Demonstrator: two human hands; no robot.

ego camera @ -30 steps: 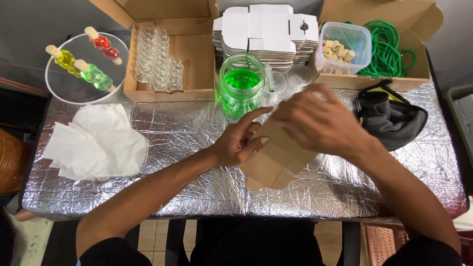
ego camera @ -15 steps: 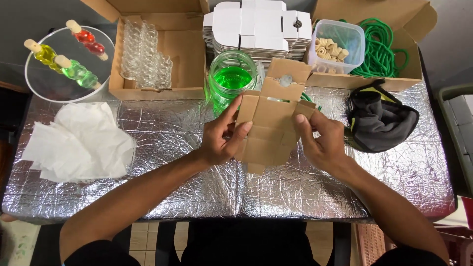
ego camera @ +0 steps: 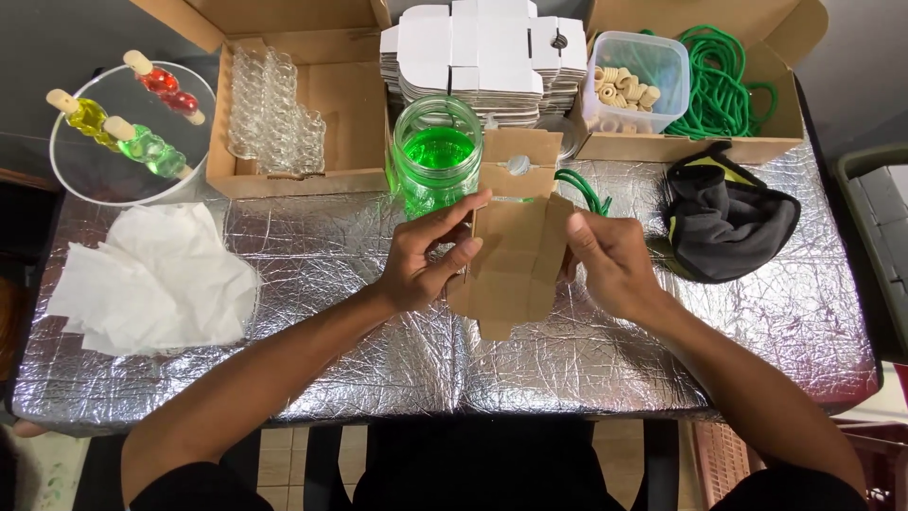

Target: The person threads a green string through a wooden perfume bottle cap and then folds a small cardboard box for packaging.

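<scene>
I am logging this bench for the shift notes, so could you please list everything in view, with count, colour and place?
small flat carton: one, brown, centre, held between both hands
jar of liquid: one, clear glass, green liquid, behind the carton
green cord: a coil, in the right back box; a strand beside the carton
tub of beads: one, clear, pale beads, right back box
stack of flat cartons: one, white, back centre
clear bottles: many, left back box
round tray: one, clear, far left, holding three filled bottles, red, yellow, green
tissue paper: a pile, white, left
cloth pouch: one, black, right
table: silver foil cover
left hand: on the carton's left edge
right hand: on its right edge
</scene>
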